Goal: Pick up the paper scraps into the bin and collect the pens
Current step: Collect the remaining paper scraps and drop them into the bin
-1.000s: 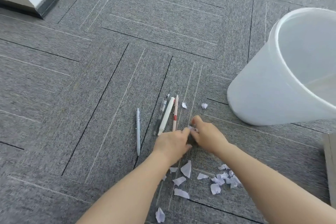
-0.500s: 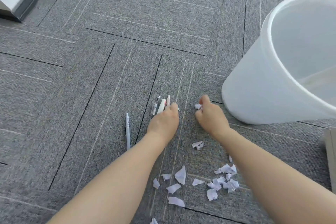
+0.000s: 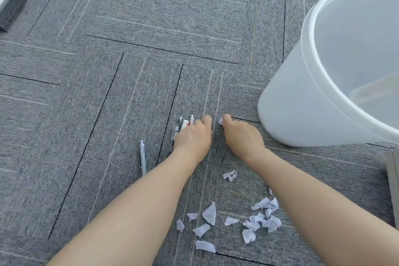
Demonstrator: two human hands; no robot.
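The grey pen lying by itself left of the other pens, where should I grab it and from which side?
Take the grey pen around the middle of its barrel, pinching across its width from straight above. It lies flat on the carpet, apart from the other pens, so both long sides are free. The left hand looks nearer to it; the right hand is at a paper scrap.

Two bare forearms reach forward side by side. The left hand [image 3: 192,137] lies palm down, fingers curled. The right hand [image 3: 241,137] has its fingers pinched together at the tips.
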